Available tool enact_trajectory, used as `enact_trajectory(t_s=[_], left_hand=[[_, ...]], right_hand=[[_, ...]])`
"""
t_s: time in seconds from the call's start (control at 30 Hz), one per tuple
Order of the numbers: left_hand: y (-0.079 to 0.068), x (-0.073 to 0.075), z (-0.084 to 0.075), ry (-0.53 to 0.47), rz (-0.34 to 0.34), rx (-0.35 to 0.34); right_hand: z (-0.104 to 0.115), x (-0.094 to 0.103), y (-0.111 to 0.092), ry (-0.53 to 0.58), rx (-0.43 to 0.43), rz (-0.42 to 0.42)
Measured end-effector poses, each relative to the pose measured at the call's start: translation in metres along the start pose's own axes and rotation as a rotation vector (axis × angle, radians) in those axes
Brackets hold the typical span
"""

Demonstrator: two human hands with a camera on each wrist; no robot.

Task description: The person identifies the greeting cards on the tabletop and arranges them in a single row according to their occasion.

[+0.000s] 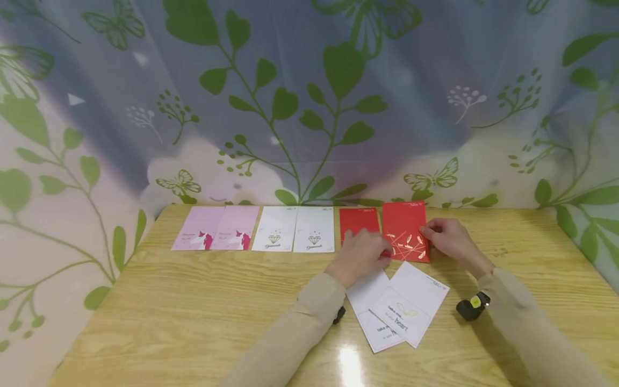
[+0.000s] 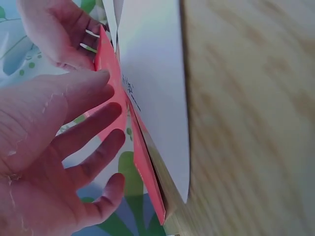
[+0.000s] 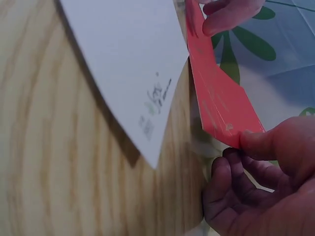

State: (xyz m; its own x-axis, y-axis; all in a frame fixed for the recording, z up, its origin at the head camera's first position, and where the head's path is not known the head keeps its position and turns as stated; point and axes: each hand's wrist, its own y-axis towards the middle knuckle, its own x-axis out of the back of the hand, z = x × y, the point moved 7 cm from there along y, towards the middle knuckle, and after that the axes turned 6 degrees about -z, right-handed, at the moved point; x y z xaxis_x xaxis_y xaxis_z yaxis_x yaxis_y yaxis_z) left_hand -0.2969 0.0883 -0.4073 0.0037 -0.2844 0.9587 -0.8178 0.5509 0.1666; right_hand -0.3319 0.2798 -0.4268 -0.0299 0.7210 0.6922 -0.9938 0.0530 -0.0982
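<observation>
At the right end of the row, a red card (image 1: 405, 231) with gold feathers and lines lies slightly tilted. My right hand (image 1: 452, 242) pinches its right edge; the right wrist view shows the thumb on the red face and the fingers curled beneath. My left hand (image 1: 364, 257) reaches over a second red card (image 1: 359, 217), partly covering it, with its fingertips at the held card's lower left corner. Loosely spread fingers show on the left hand (image 2: 74, 142) in the left wrist view. Two white cards (image 1: 411, 301) printed "take me... to your heart" overlap in front of the hands.
Leftward along the wooden table's (image 1: 193, 301) back edge lie two white diamond cards (image 1: 274, 228) and two pink unicorn cards (image 1: 193, 228), side by side. A leaf-patterned curtain (image 1: 300, 134) hangs right behind the table.
</observation>
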Motion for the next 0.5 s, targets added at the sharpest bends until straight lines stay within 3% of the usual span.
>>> enact_trajectory(t_s=[0.33,0.5], left_hand=[[-0.005,-0.006,0.002,-0.036,0.072,0.006],[-0.004,-0.005,0.007,-0.079,0.068,0.018]], right_hand=[[0.001,0.001,0.010,-0.146,0.078,-0.070],[0.002,-0.001,0.012,-0.187,0.093,-0.068]])
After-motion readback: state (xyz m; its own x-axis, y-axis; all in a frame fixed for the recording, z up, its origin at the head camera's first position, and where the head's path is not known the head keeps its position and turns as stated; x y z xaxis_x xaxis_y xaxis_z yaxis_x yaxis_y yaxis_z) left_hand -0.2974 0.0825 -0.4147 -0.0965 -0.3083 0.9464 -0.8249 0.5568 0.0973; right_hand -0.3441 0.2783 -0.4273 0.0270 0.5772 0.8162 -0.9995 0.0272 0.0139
